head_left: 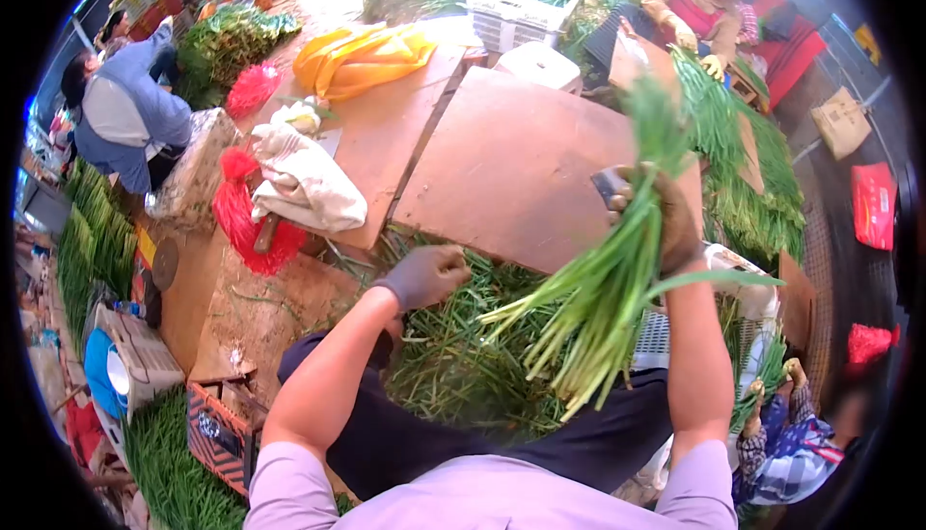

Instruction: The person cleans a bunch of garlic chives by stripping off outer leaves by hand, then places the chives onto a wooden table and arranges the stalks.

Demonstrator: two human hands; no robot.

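Observation:
A bunch of garlic chives point(603, 294) is gripped in my gloved right hand point(667, 221), its cut pale ends pointing down and left, its blurred leafy tops above the hand. A small dark flat piece point(608, 183) shows at that hand's fingers; its kind is unclear. My left hand point(429, 276), in a grey glove, is curled closed near the front edge of the brown board point(526, 168), with nothing showing in it. Beneath both hands, loose chive trimmings point(473, 366) lie heaped in front of my lap.
Left on the boards are a white cloth point(304, 183), red netting point(231, 207) and an orange cloth point(362, 57). A white crate point(526, 0) of greens stands at the back. More chives point(752, 183) lie right. Other people work at the back right, left and lower right.

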